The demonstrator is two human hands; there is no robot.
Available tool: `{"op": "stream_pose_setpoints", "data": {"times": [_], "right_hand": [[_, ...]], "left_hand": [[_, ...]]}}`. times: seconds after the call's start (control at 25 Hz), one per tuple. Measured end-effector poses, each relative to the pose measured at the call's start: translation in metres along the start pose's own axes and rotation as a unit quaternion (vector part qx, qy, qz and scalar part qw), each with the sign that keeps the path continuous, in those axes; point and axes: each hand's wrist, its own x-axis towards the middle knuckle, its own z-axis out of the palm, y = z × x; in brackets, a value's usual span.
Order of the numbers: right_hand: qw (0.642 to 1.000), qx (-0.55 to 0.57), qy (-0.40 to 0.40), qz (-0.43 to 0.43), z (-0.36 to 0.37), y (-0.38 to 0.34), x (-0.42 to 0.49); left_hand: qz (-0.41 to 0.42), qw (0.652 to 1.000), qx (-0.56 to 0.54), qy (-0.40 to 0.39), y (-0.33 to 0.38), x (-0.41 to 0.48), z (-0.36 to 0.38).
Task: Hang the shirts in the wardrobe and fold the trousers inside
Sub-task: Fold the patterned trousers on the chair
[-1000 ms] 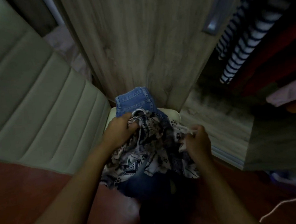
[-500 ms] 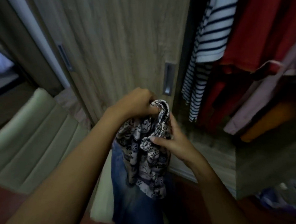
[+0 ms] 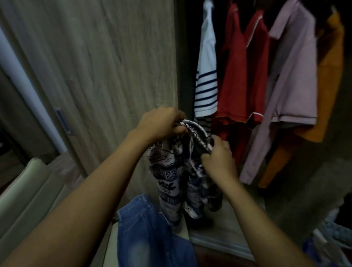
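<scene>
A black-and-white patterned garment [image 3: 169, 175] hangs in the air in front of the wardrobe door [image 3: 103, 65]. My left hand [image 3: 159, 123] grips its top edge from above. My right hand [image 3: 217, 158] pinches the same band a little lower and to the right. Blue jeans [image 3: 149, 239] lie below on a pale stool [image 3: 108, 254]. Inside the open wardrobe hang a white striped shirt [image 3: 206, 79], a red shirt [image 3: 243, 70], a pink polo [image 3: 291, 73] and an orange shirt [image 3: 331, 74].
A cream padded headboard or cushion [image 3: 23, 196] lies at the left. The wardrobe's wooden floor shelf [image 3: 225, 232] sits below the hanging shirts. Loose items [image 3: 332, 235] lie in the dark lower right corner.
Both hands lifted the patterned garment off the jeans and up to chest height. My view rose from the stool toward the hanging shirts.
</scene>
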Motion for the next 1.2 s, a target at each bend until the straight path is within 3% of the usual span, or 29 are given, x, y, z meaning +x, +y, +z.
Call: {"op": "stream_pose_setpoints", "data": {"times": [0.24,0.4,0.52,0.68,0.8,0.92,1.04,1.2], "right_hand": [[0.991,-0.109,0.081,-0.005,-0.071,-0.005,0.027],[0.982,-0.17,0.064,-0.05,-0.095,0.0,0.038],[0.985,-0.171,0.02,-0.023,-0.106,0.004,0.043],[0.997,-0.022,-0.017,0.078,-0.107,0.003,0.042],[0.965,0.173,-0.077,0.179,-0.103,-0.005,0.032],[0.911,0.329,-0.113,0.222,-0.096,-0.018,0.022],[0.879,0.399,-0.111,0.235,-0.095,-0.023,0.02],[0.848,0.457,-0.127,0.236,-0.1,-0.024,0.015]], "left_hand": [[-0.024,1.0,-0.007,0.0,-0.004,0.006,0.006],[-0.056,0.997,-0.006,0.048,-0.002,0.01,0.011],[-0.096,0.993,-0.003,0.075,0.007,0.01,0.014],[-0.168,0.978,-0.103,0.072,0.037,0.012,0.019],[-0.203,0.947,-0.247,0.037,0.05,0.017,0.023],[-0.181,0.892,-0.414,0.001,0.064,0.02,0.025],[-0.155,0.851,-0.5,-0.053,0.074,0.015,0.018],[-0.062,0.781,-0.599,-0.164,0.06,-0.001,0.008]]}}
